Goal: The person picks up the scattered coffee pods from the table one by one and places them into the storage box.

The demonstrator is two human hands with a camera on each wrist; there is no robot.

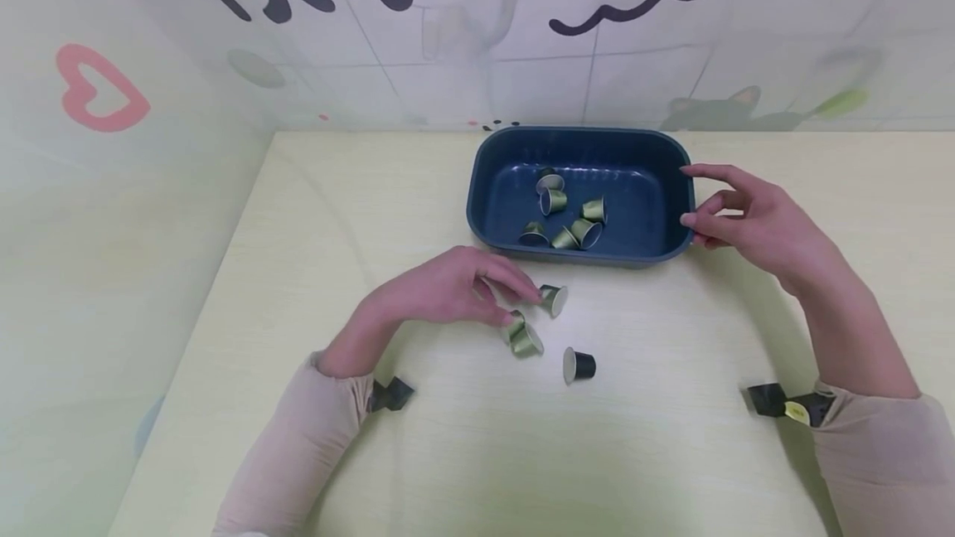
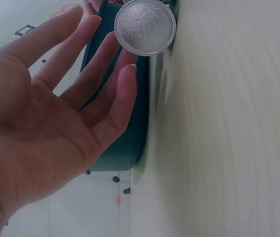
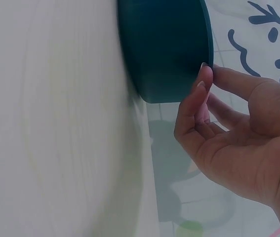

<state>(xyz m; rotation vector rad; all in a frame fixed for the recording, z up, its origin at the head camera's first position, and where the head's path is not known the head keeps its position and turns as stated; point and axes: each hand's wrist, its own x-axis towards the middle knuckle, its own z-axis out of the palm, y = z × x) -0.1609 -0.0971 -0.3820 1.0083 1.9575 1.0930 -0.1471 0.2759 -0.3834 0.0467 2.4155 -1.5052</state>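
Observation:
At its right end, my right hand (image 1: 768,222) pinches the rim of a dark blue plastic tub (image 1: 582,257); the right wrist view shows thumb and finger at the tub wall (image 3: 167,54). Several green coffee capsules (image 1: 585,232) lie inside. Just in front of the tub my left hand (image 1: 448,288) reaches over loose capsules with its fingers apart. Its fingertips are close to a green capsule (image 1: 552,300), and its thumb is by another green capsule (image 1: 526,341). In the left wrist view a capsule's pale foil lid (image 2: 145,27) shows beyond the loosely bent fingers (image 2: 125,89).
A black capsule (image 1: 579,365) lies on its side nearer the front of the pale wooden table (image 1: 522,454). Behind the tub rises a white wall (image 1: 433,89) with black lettering, and another wall stands at the left. Dark straps sit at both wrists.

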